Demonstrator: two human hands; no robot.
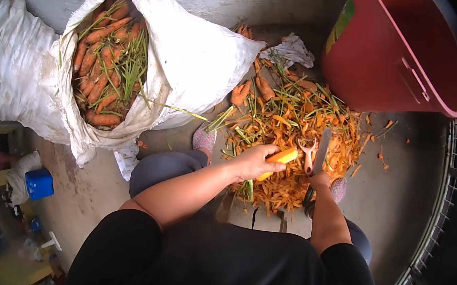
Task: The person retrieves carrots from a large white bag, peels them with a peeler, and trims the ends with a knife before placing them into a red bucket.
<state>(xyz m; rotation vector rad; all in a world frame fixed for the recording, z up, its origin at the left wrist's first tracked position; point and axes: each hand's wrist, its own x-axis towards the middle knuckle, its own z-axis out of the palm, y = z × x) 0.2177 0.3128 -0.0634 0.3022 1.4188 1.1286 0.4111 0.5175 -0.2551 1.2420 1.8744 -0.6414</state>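
My left hand (252,162) is closed around a peeled carrot (283,158), bright yellow-orange, its cut end pointing up and right. My right hand (320,181) grips a knife (323,149); the wide grey blade points away from me and a dark handle shows below the fist. A Y-shaped peeler (308,156) sits against the fingers of that hand, just left of the blade; whether they hold it too is hard to tell. Beneath both hands spreads a heap of carrot peelings (274,189) mixed with green stalks.
At the left stands a white woven sack (194,51), open and full of unpeeled carrots (100,68). A large red bucket (367,57) is at the back right. A few loose carrots (264,88) lie behind the peelings. A metal grating (438,210) runs along the right.
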